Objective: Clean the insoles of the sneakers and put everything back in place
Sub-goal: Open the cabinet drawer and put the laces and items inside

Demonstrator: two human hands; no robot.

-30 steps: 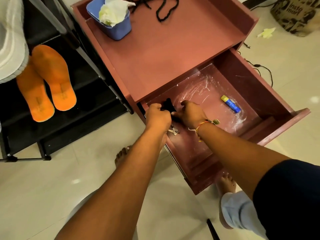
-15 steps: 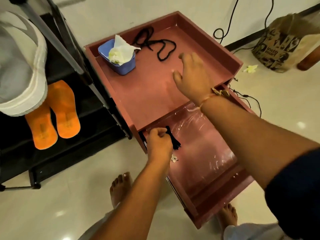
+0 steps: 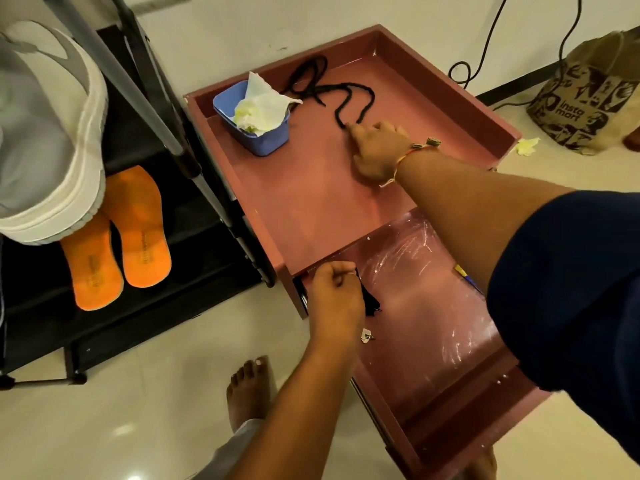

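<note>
**Clerk:** Where do the task's things stand?

**Inspector:** The insoles (image 3: 117,237), two and orange, lie side by side on a lower shelf of the rack (image 3: 149,109), left of the desk (image 3: 311,209). The sneaker (image 3: 48,140) sits on the shelf above, its sole overhanging them. Nothing touches either. A black lace (image 3: 356,86) lies loose on the desk, just beyond a blue tub (image 3: 266,136) stuffed with tissue (image 3: 265,102).

**Clerk:** And the hands?

**Inspector:** The right hand (image 3: 377,150) reaches across the desk with its fingers bent down onto the near end of the lace. Whether they have pinched it cannot be told. The left hand (image 3: 334,299) is at the near left corner of the open drawer (image 3: 436,358), fingers curled round a black bundle (image 3: 370,301). Keys (image 3: 365,336) hang just below it.

**Clerk:** Which step is this?

**Inspector:** In the inspector's judgement, it is the gathering of loose items for putting back. The insoles have not yet been returned to the sneaker.

**Clerk:** What does the next move require?

**Inspector:** It needs a firm pinch on the lace end, then a lift that keeps the trailing length clear of the tub.

**Clerk:** What has changed?

**Inspector:** A second ago both hands worked the bundle in the drawer. Half a second ago the right hand was in the air over the desk, fingers spread. It is now down at the lace. The left hand has stayed on the bundle.
</note>
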